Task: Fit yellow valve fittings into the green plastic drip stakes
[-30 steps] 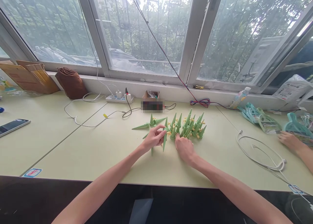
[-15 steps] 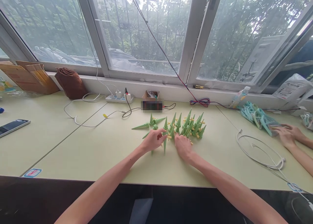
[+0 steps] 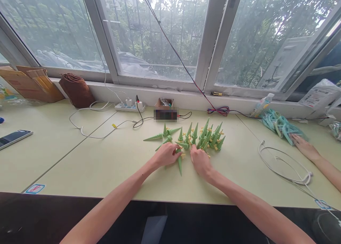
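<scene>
A cluster of green cone-shaped plastic spikes with yellow fittings stands on the pale green table. Two or three more spikes lie flat to the left of it. My left hand is closed around a green spike whose tip points toward me. My right hand rests beside it, with the fingers curled against the near edge of the cluster; what they hold, if anything, is hidden.
Another person's hand rests on teal packets at the right. A white cable loops nearby. A power strip, a small box, a brown bag, cardboard and a phone lie toward the back and left.
My left hand has pulled the spike down toward me, so that it lies lower with its tip nearer. The other person's hands have shifted; only one shows now, on the teal packets.
</scene>
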Demonstrator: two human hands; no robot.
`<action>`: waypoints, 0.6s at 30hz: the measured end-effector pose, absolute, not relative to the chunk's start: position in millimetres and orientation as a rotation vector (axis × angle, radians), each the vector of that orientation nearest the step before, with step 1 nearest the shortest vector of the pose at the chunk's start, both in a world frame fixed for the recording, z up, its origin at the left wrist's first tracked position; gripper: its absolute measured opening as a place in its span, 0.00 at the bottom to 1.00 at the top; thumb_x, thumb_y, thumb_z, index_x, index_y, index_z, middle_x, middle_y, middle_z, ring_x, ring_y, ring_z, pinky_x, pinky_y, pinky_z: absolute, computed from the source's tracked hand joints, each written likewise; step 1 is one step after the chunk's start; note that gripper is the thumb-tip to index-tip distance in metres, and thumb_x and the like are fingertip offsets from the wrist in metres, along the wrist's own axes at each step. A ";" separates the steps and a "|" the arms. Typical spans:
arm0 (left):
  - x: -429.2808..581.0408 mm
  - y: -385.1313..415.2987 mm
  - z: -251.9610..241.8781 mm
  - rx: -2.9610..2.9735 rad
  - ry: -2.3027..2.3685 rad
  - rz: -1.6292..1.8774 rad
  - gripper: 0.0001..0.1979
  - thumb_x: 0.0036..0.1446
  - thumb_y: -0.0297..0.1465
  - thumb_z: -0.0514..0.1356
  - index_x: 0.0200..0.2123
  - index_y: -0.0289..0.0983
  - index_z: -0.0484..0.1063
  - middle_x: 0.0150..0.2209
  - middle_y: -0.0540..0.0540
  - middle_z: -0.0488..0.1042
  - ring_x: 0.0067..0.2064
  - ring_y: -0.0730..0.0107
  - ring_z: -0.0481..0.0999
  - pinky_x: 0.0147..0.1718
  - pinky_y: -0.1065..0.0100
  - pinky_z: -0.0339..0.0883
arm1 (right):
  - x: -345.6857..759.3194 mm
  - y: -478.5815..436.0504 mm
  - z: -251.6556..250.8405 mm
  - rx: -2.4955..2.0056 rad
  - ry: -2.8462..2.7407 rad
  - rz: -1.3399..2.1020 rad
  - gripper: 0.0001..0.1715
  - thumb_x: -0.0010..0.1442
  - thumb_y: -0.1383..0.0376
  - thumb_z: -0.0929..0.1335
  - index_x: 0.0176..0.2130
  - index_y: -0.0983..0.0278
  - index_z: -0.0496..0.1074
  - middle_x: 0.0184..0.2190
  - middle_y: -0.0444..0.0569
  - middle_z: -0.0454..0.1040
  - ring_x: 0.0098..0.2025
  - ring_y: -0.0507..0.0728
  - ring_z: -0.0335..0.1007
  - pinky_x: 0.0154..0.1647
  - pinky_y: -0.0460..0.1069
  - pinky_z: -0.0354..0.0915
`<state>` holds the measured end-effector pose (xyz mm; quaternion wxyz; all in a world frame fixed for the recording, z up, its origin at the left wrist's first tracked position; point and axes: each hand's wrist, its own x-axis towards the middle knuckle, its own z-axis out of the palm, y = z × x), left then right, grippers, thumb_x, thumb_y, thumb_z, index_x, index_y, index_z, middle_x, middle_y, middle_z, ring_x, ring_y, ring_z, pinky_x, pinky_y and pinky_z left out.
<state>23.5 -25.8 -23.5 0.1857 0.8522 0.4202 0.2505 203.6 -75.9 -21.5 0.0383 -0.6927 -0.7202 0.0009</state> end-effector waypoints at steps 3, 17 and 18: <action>23.7 -27.2 -22.3 2.391 1.180 0.724 0.09 0.56 0.34 0.61 0.37 0.38 0.79 0.21 0.47 0.73 0.25 0.65 0.70 0.29 0.66 0.60 | 208.5 -80.0 -25.0 -1.948 -2.200 0.016 0.11 0.72 0.69 0.56 0.46 0.69 0.65 0.25 0.51 0.75 0.28 0.59 0.76 0.25 0.45 0.59; 24.0 -25.6 -26.3 2.395 1.328 0.769 0.14 0.62 0.38 0.56 0.43 0.37 0.75 0.22 0.50 0.69 0.23 0.69 0.67 0.27 0.69 0.56 | 211.8 -78.8 -41.9 -1.291 -1.952 0.310 0.13 0.71 0.64 0.56 0.44 0.66 0.66 0.33 0.48 0.74 0.32 0.53 0.70 0.37 0.46 0.66; 24.4 -25.6 -26.1 2.383 1.336 0.784 0.14 0.63 0.38 0.55 0.43 0.37 0.75 0.22 0.50 0.69 0.23 0.69 0.67 0.27 0.69 0.56 | 211.9 -78.6 -42.3 -1.298 -1.930 0.345 0.13 0.70 0.64 0.57 0.43 0.65 0.67 0.32 0.48 0.74 0.32 0.53 0.70 0.37 0.46 0.66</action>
